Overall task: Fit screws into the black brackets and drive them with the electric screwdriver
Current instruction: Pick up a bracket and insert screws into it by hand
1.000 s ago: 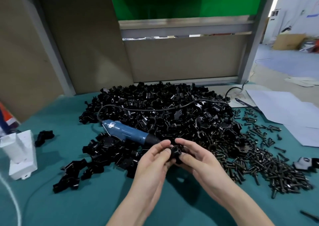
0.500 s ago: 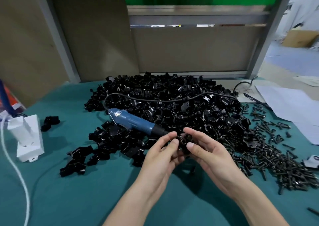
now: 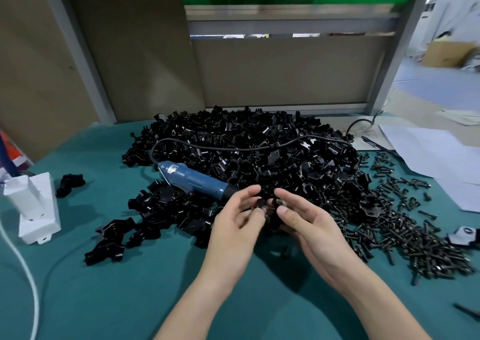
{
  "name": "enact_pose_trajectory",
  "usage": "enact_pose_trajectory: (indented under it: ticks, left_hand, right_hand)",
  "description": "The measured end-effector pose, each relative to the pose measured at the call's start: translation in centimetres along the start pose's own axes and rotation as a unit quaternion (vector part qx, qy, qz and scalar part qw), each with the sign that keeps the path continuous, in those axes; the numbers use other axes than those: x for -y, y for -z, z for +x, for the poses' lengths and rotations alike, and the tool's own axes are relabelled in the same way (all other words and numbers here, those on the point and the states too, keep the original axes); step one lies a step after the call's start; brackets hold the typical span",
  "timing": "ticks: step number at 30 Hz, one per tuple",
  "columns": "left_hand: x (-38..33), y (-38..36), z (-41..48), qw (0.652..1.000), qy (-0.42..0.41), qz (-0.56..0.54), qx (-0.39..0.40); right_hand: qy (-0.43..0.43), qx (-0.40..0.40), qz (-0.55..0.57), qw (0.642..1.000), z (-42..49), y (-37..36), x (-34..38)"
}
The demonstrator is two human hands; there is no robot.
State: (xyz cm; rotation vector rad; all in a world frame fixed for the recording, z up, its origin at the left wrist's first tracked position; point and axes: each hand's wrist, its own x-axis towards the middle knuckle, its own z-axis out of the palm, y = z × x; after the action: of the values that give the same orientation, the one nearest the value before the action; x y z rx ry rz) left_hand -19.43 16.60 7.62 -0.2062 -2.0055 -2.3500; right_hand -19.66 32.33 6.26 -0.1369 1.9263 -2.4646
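Left hand (image 3: 235,226) and right hand (image 3: 306,226) pinch a small black bracket (image 3: 268,218); blue screwdriver (image 3: 197,181) lies on the heap (image 3: 259,147) behind. Screws (image 3: 415,235) scatter right.

Left hand (image 3: 235,220), right hand (image 3: 306,218), pinching, close together.

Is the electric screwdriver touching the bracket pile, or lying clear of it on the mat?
Touching. The head view shows the electric screwdriver lying across the bracket pile, with black brackets directly under and against its blue body.
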Motion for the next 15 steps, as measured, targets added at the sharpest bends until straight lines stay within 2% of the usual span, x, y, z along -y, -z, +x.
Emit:
enact_pose_trajectory:
  ticks: [5, 15]
  left_hand:
    - [0.43, -0.5, -0.42, 0.997, -0.055, 0.036, 0.034]
    - [0.92, -0.75, -0.58, 0.996, -0.068, 0.038, 0.039]
  right_hand:
    - [0.024, -0.004, -0.009, 1.0, 0.22, 0.3, -0.22]
    - [0.039, -0.005, -0.016, 0.999, 0.31, 0.34, -0.69]
